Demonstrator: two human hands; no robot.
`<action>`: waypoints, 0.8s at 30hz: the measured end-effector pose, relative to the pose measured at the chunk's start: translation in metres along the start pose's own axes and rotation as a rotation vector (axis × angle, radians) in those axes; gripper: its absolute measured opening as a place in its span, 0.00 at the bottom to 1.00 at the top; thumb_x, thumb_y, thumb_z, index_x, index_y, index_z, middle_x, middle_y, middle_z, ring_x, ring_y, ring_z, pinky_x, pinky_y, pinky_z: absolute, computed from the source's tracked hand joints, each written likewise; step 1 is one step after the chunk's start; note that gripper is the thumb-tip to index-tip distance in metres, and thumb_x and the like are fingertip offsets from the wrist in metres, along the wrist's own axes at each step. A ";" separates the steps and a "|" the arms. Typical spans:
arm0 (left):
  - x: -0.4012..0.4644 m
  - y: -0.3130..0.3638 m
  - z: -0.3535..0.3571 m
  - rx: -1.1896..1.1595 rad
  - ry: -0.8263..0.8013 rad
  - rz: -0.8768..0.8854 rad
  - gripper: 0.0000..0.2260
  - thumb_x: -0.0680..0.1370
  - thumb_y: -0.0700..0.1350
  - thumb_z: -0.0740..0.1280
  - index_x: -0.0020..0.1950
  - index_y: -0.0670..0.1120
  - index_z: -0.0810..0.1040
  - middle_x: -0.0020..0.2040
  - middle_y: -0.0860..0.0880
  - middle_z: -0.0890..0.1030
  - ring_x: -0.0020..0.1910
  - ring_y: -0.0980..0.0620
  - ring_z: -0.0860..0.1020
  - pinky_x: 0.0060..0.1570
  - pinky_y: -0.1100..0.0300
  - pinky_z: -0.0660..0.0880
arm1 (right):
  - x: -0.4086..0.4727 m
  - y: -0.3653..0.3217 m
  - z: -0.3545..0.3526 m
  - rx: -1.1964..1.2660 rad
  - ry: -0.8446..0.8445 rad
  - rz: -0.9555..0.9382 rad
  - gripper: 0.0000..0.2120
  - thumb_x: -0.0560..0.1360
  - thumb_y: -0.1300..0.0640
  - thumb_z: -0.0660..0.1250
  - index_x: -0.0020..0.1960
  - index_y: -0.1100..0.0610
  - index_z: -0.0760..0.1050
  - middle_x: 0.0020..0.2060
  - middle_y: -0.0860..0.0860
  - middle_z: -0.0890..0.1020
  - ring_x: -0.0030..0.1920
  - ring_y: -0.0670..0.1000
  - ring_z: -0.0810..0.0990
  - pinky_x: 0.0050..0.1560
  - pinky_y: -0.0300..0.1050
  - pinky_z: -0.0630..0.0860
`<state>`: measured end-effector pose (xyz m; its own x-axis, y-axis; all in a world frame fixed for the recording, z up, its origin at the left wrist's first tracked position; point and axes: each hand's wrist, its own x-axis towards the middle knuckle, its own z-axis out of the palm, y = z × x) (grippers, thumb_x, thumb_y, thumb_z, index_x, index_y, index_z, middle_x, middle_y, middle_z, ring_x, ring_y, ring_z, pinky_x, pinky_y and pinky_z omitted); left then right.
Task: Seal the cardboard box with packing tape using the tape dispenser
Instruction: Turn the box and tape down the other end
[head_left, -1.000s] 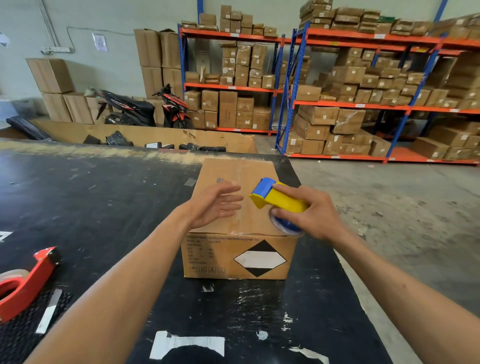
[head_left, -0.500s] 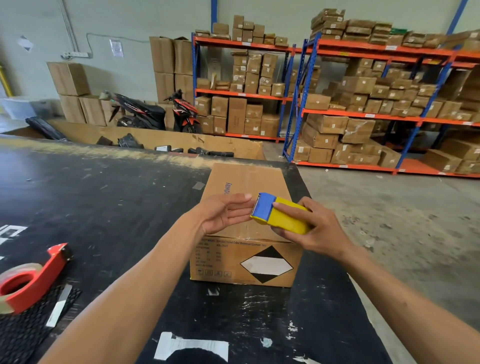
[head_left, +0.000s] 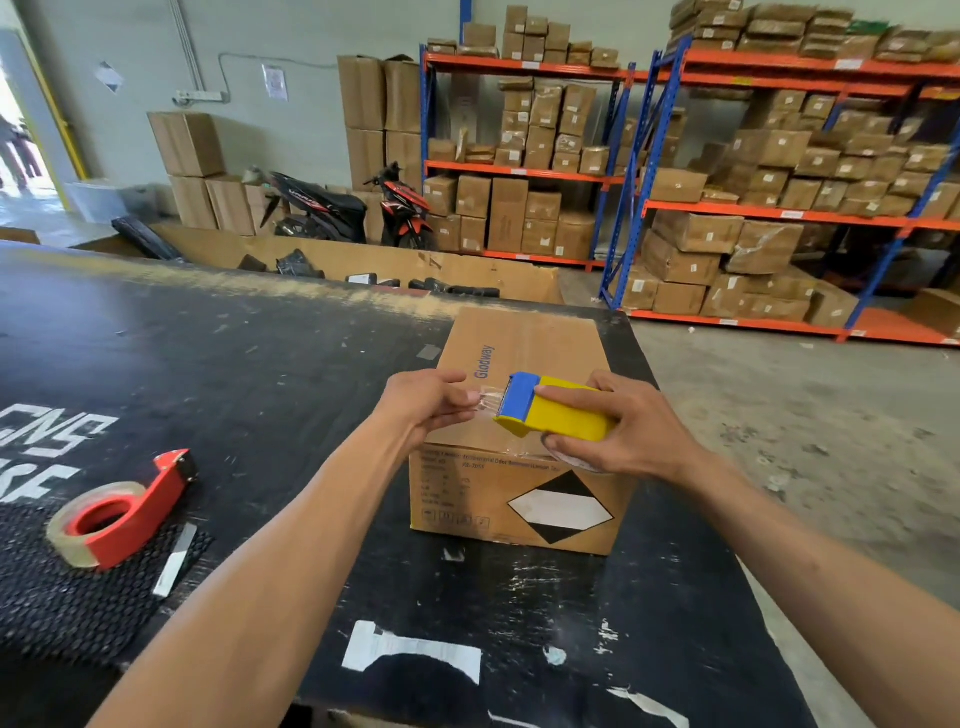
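Note:
A closed brown cardboard box (head_left: 524, 338) with a black-and-white diamond label stands on the black table (head_left: 234, 353). My right hand (head_left: 623, 426) grips a yellow tape dispenser with a blue head (head_left: 550, 413) just above the box's near top edge. My left hand (head_left: 431, 402) pinches the clear tape end (head_left: 488, 402) coming out of the blue head. The tape roll is mostly hidden under my right hand.
A red tape dispenser (head_left: 117, 512) with a beige roll lies on a black mesh mat at the left, beside a small blade (head_left: 174, 561). The table's right edge drops to a concrete floor (head_left: 810, 426). Shelving racks (head_left: 779, 208) of boxes and two motorbikes (head_left: 353, 208) stand beyond.
My left hand went from open over the box to meeting the dispenser's blue head, and now pinches a short stretch of clear tape pulled from it. The right hand holds the dispenser throughout.

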<state>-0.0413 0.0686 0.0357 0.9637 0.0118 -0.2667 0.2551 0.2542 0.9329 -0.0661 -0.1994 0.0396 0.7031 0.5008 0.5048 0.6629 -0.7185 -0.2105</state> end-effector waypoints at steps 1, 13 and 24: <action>0.000 -0.001 -0.011 -0.004 0.029 0.008 0.20 0.72 0.26 0.71 0.62 0.38 0.78 0.46 0.39 0.87 0.43 0.45 0.87 0.42 0.56 0.84 | -0.001 0.001 -0.003 -0.004 -0.026 -0.008 0.28 0.70 0.32 0.69 0.69 0.36 0.73 0.38 0.47 0.73 0.38 0.48 0.72 0.34 0.52 0.72; -0.012 -0.041 -0.057 0.321 0.294 0.296 0.24 0.69 0.35 0.77 0.63 0.41 0.77 0.41 0.47 0.87 0.42 0.48 0.87 0.53 0.48 0.82 | 0.024 -0.048 0.021 -0.234 -0.274 -0.060 0.25 0.73 0.35 0.66 0.70 0.33 0.70 0.38 0.46 0.69 0.39 0.48 0.69 0.38 0.45 0.62; -0.006 -0.058 -0.060 0.534 0.363 0.407 0.23 0.74 0.38 0.75 0.68 0.41 0.77 0.41 0.50 0.87 0.39 0.55 0.86 0.54 0.47 0.82 | 0.032 -0.063 0.028 -0.305 -0.360 -0.043 0.26 0.73 0.36 0.63 0.71 0.34 0.70 0.38 0.47 0.68 0.38 0.50 0.70 0.37 0.47 0.67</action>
<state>-0.0667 0.1113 -0.0315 0.9270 0.3454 0.1462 -0.0219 -0.3393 0.9404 -0.0781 -0.1250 0.0459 0.7571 0.6297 0.1737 0.6251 -0.7756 0.0871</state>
